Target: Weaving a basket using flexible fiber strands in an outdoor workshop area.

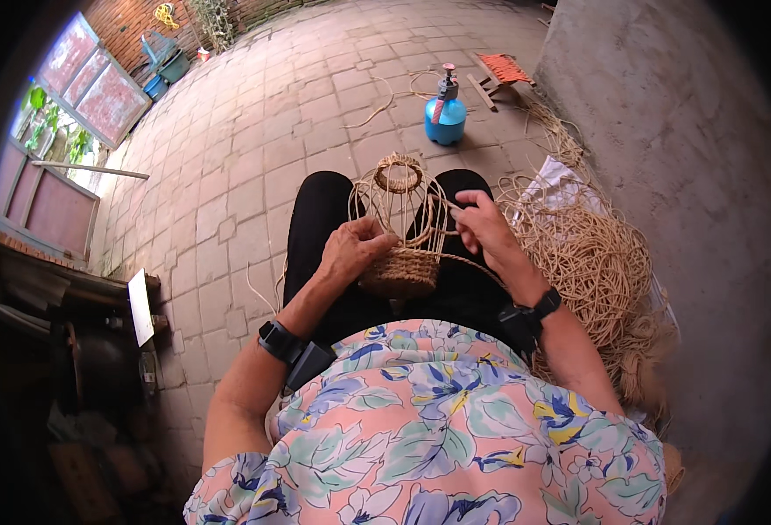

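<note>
A small half-woven basket [400, 273] rests between my thighs, its lower part a band of twisted straw-coloured cord. Bare upright strands rise from that band to a wrapped ring [399, 174] at the top. My left hand [357, 248] grips the basket's left side, thumb and fingers closed near the upper edge of the weave. Just off the right side, my right hand [488, 230] is raised with curled fingers, closed on a thin strand of cord at the basket. A length of twisted cord [476, 265] runs from the weave to beneath my right wrist.
A big heap of loose cord [582, 262] lies on my right beside a concrete wall [674, 157]. Ahead on the paving stand a blue pump sprayer [445, 122] and a low stool with an orange woven seat [504, 68]. Dark clutter [97, 359] fills the left.
</note>
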`<state>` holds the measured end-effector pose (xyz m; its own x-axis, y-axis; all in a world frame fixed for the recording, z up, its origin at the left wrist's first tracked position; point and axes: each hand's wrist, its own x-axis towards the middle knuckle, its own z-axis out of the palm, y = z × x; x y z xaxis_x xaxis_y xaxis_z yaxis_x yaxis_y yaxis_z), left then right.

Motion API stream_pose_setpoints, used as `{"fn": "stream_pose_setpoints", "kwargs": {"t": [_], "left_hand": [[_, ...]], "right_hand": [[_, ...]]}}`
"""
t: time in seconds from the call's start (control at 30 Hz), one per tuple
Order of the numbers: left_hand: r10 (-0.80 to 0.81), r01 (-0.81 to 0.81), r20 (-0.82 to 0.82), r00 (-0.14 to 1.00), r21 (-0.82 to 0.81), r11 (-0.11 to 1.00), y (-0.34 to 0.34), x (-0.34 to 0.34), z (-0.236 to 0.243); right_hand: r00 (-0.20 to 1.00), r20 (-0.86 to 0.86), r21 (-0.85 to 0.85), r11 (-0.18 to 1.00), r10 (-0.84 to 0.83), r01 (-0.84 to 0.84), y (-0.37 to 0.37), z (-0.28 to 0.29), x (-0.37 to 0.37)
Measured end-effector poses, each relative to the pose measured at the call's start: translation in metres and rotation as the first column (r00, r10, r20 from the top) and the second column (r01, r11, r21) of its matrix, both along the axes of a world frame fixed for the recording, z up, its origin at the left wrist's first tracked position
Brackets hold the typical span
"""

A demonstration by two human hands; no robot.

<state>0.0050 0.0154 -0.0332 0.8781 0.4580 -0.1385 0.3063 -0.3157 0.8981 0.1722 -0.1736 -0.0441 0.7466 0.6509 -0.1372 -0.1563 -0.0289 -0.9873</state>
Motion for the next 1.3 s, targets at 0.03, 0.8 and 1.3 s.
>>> {"fn": "stream_pose_setpoints", "kwargs": {"t": [0.03, 0.8, 1.3], "left_hand": [[0.001, -0.001, -0.001, 1.0, 0.001, 1.0, 0.001, -0.001, 0.001], [-0.113, 0.198, -0.29, 0.95, 0.285, 0.938, 0.006, 0.016, 0.021], [-0.001, -0.011, -0.061, 0.998, -0.201, 0.98, 0.004, -0.005, 0.008]], "right_hand": [[0.991, -0.06, -0.05, 0.992, 0.117, -0.12, -0.013, 0.006, -0.001], [0.192, 0.96, -0.247, 0.935, 0.201, 0.256, -0.027, 0.008, -0.021], [0.448, 0.786, -0.618, 0.566, 0.426, 0.546, -0.103, -0.039, 0.058]]}}
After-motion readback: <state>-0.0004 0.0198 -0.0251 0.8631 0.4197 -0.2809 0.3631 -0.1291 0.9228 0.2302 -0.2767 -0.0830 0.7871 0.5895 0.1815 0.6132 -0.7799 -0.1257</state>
